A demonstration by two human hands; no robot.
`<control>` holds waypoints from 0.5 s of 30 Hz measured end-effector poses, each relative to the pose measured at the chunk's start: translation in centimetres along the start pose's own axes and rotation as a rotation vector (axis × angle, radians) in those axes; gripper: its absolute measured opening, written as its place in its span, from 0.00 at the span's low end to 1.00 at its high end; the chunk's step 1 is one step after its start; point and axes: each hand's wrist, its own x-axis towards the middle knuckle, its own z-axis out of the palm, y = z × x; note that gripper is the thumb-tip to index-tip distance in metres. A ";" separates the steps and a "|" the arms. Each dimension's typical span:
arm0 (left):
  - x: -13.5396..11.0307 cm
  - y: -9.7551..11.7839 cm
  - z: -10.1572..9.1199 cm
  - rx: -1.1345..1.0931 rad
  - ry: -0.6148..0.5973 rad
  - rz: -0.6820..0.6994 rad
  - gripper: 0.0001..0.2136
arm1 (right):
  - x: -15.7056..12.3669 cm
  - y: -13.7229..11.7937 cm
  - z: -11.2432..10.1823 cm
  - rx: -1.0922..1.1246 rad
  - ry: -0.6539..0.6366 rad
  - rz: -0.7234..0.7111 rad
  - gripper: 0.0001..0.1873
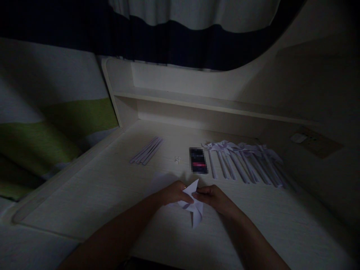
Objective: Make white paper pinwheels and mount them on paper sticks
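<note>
A white paper pinwheel [197, 210] is held above the desk between my two hands, its pointed blades standing out upward and downward. My left hand [176, 193] grips it from the left, with the thumb lying across its middle. From the right, my right hand [210, 195] pinches it near the centre; whether a small part sits between those fingertips is too dark to make out. Beneath and behind my left hand lies pale paper [161, 182], partly covered.
Rolled paper sticks [147, 150] lie at the left. A small pile of tiny pale pieces [177, 160] and a blurred dark phone [198, 160] are in the middle. Several finished pinwheels on sticks [242, 161] line the right. A shelf [197, 100] runs along the back of the desk [98, 187].
</note>
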 end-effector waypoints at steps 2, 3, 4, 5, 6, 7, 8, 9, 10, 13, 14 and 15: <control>0.0 0.1 0.0 0.031 0.010 0.000 0.11 | 0.0 0.2 -0.1 0.034 -0.039 0.013 0.09; 0.0 0.1 0.1 0.047 0.013 -0.004 0.11 | 0.0 0.3 -0.1 0.043 -0.048 0.017 0.07; 0.1 0.1 0.1 0.059 0.012 -0.006 0.12 | 0.0 0.4 -0.1 0.043 -0.050 0.018 0.07; 0.1 0.0 0.1 0.066 0.007 -0.003 0.12 | 0.0 0.5 -0.1 0.033 -0.048 0.020 0.07; 0.2 0.0 0.1 0.067 0.000 0.005 0.12 | 0.0 0.5 0.0 0.015 -0.047 0.022 0.07; 0.2 -0.1 0.2 0.068 -0.005 0.018 0.12 | 0.0 0.6 0.0 -0.003 -0.053 0.026 0.07; 0.3 -0.2 0.2 0.069 -0.011 0.036 0.12 | 0.0 0.5 0.1 -0.018 -0.064 0.029 0.08; 0.4 -0.3 0.2 0.074 -0.016 0.056 0.12 | 0.0 0.5 0.1 -0.029 -0.078 0.029 0.08; 0.5 -0.5 0.2 0.085 -0.016 0.070 0.12 | 0.0 0.5 0.2 -0.034 -0.090 0.026 0.09; 0.7 -0.8 0.1 0.116 -0.014 0.080 0.12 | 0.1 0.4 0.5 -0.020 -0.104 0.015 0.11; 0.8 -0.9 0.1 0.111 -0.011 0.077 0.12 | 0.1 0.3 0.6 -0.007 -0.092 0.017 0.10; 0.8 -0.9 0.1 0.093 -0.005 0.069 0.11 | 0.1 0.3 0.6 0.009 -0.075 0.019 0.09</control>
